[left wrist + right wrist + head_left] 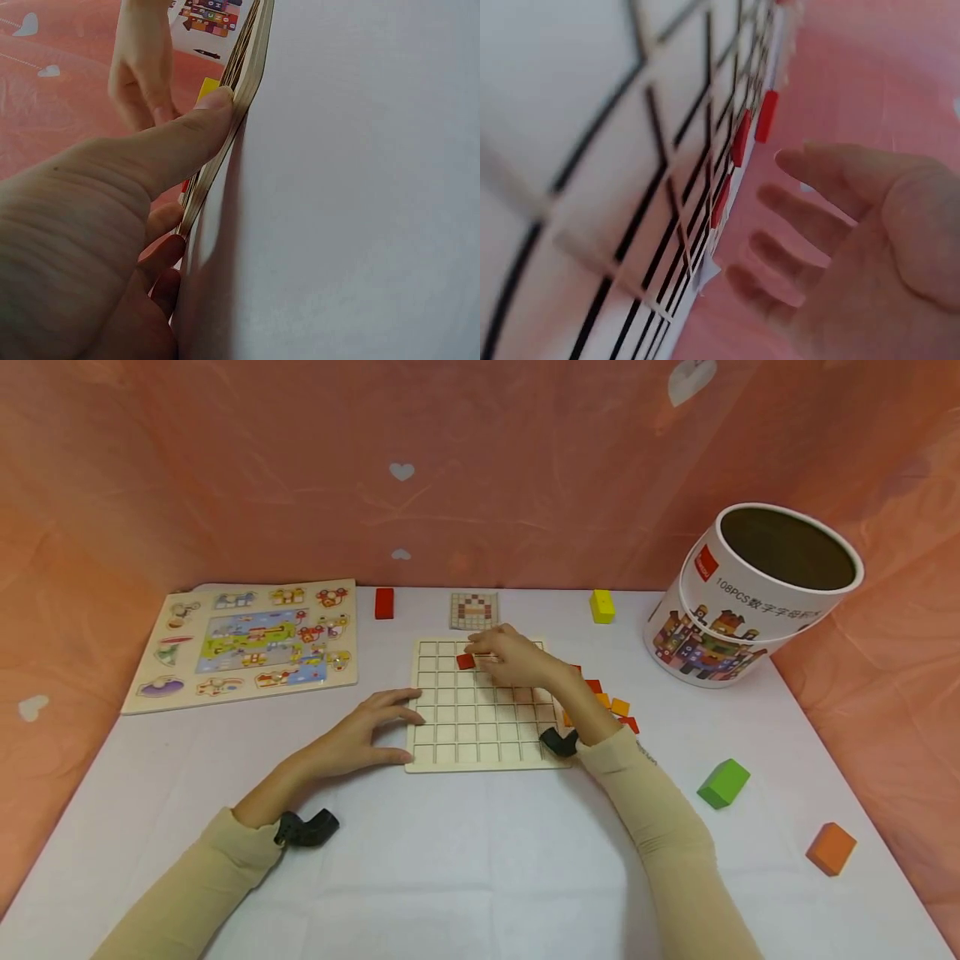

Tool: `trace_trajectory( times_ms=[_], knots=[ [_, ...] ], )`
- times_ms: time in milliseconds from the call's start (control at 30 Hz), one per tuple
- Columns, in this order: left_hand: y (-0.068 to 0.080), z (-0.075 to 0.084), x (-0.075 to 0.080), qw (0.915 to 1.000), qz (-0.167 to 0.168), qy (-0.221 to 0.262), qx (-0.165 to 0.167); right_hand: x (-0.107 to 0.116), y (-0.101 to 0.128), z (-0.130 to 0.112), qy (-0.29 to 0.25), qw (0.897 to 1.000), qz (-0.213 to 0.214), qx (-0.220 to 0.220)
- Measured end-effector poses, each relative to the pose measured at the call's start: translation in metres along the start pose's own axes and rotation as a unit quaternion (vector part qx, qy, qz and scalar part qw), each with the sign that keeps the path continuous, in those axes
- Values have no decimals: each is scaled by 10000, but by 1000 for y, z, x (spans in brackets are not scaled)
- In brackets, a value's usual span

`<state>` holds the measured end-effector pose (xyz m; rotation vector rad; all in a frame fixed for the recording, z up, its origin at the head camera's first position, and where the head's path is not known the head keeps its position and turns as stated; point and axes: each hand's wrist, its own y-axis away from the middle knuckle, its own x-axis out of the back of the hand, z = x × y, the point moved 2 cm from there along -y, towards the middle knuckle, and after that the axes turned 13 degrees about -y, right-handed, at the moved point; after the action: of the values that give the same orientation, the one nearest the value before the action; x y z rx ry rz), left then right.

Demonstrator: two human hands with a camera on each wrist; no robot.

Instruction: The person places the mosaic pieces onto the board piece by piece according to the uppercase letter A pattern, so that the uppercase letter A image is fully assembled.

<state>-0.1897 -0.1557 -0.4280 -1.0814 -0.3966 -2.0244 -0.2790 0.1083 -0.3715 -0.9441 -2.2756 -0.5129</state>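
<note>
A pale wooden grid board (450,756) lies flat on the table. A red square tile (466,661) sits in one of its upper cells. Two red tiles show on the grid in the right wrist view, the nearer one (721,202) below the other (742,139); in the head view my right hand covers part of that area. That right hand (513,658) hovers over the board's upper part, fingers apart and nothing between them. My left hand (367,731) touches the board's left edge, its thumb (187,139) on the rim and its fingers spread along the side.
Loose red and orange tiles (620,707) lie right of the board, partly behind my right forearm. A small pattern card (474,610) is behind it. Around stand a picture puzzle (180,647), a white bucket (697,610), and red (384,603), yellow (602,607), green (723,783) and orange (831,849) blocks.
</note>
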Motion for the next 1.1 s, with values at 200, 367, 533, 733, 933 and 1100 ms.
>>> trace_trajectory(
  times_ms=[200,367,533,733,933,1100],
  knots=[
    [1,1,1,10000,8,27,20,-14,14,-3,1488,9850,-753,-448],
    [1,0,1,10000,-3,46,40,-19,18,-3,1506,9824,-883,-670],
    [1,-1,1,10000,-13,57,49,-21,18,-9,1421,9812,-951,-893],
    [2,-1,2,9999,-26,57,89,-26,16,-13,1455,9776,-1063,-1091],
    [1,-1,1,10000,-8,51,39,-13,26,-6,554,9926,-731,-796],
    [1,0,0,10000,-19,29,46,20,52,15,-883,9954,-138,-349]
  ],
)
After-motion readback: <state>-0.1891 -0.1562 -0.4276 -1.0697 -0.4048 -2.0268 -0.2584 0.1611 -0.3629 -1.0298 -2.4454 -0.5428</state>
